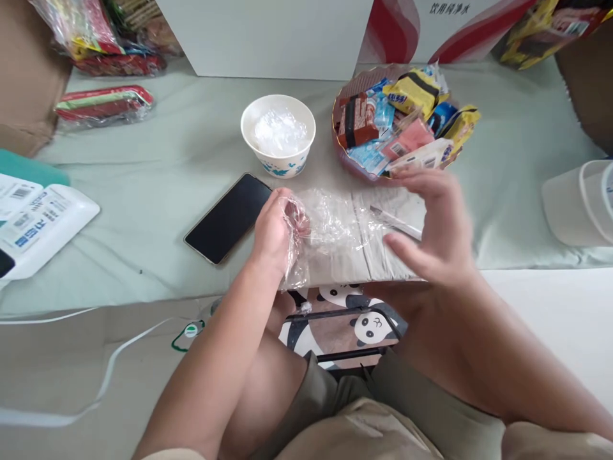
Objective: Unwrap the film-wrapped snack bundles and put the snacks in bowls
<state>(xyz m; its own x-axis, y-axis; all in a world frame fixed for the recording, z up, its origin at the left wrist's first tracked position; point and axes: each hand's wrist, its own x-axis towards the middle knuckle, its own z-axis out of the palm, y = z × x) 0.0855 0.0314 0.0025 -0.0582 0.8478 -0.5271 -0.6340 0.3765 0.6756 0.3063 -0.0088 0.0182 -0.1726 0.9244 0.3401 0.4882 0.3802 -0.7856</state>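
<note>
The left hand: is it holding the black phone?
No, the left hand grips clear plastic, and the phone lies on the table.

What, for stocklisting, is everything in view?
Film: one, clear, centre
Slim object: one, greyish, beside film
Phone: one, black, front left
Bowl: one, white, behind film
Wrap: some, clear, in bowl
Basket: one, pinkish, beside bowl
Packets: several, multicoloured, in basket
Carton panels: two, white and red, back
Packs: several, multicoloured, back corners
Cardboard: two, brown, sides
Packaging: some, white and teal, left
Tubs: count unclear, white, right
Cloth: one, green, table
Panda print: one, multicoloured, below
Cords: some, white and green, floor
Body: one, olive shorts, bottom
Left grip: one, bare, on film
Right grip: one, bare, right
</note>
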